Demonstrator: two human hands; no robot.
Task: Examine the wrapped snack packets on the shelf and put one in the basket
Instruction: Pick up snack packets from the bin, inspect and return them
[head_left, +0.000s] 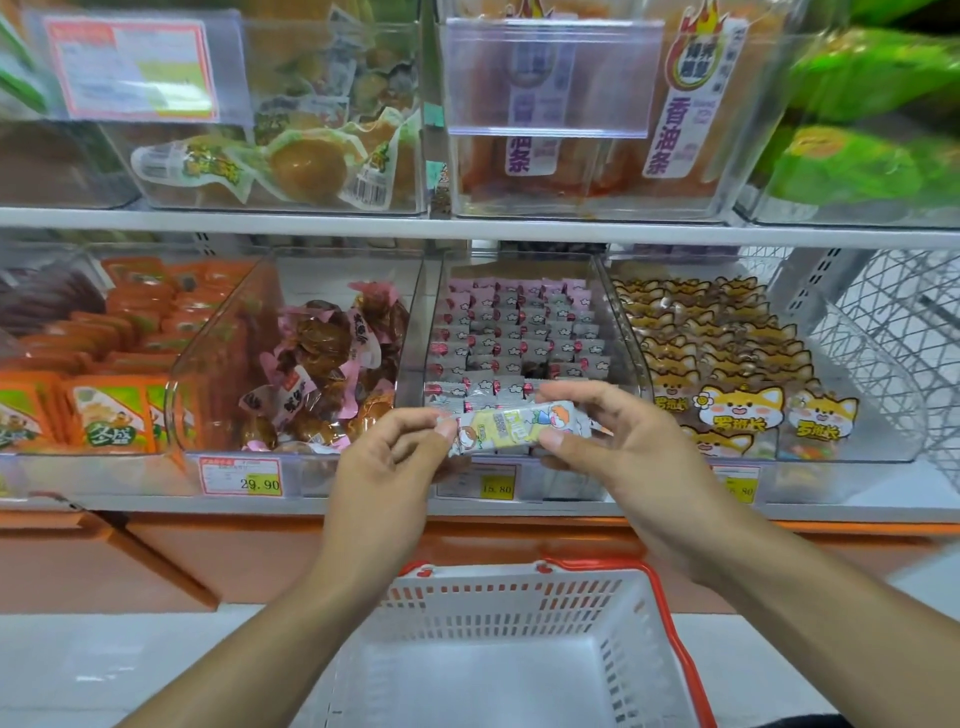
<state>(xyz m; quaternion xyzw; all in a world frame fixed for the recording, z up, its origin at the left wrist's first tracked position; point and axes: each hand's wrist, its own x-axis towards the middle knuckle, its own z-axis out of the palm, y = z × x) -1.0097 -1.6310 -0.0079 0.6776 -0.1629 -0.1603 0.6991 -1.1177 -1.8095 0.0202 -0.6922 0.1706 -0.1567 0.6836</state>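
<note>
Snack packet: pinched endwise by left hand and right hand, before clear bin; basket below.

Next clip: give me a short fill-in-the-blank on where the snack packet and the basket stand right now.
1. The snack packet is held at its two ends by ____ hands.
2. The white basket sits directly ____ the packet.
3. Inside, the basket holds ____.
4. The yellow price tag left of the left hand reads ____.

Missing words: both; below; nothing; 29.90
</note>
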